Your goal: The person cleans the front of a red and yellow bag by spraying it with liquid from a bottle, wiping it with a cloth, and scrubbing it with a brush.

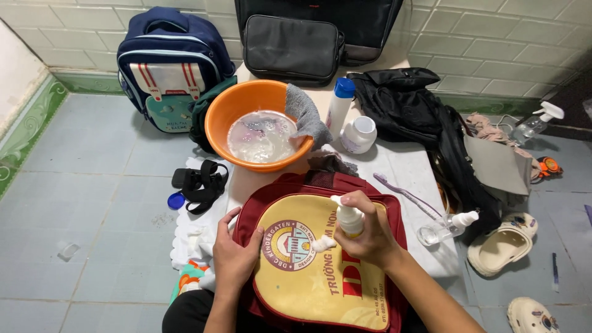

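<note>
Right hand (pixel 370 237) grips a small white foam-pump bottle (pixel 349 217) – light, likely slick; left hand (pixel 234 256) presses flat the soft maroon-and-yellow fabric backpack (pixel 308 277).

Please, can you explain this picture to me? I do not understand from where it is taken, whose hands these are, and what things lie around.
One camera on a person's head looks down at their own two bare hands. The right hand holds a small white pump bottle; white foam sits on a maroon and yellow backpack. The left hand rests on the backpack's edge. Behind stand an orange basin of soapy water with a grey cloth over its rim, a blue-capped bottle, a white jar and a toothbrush. More bags lie around.
</note>
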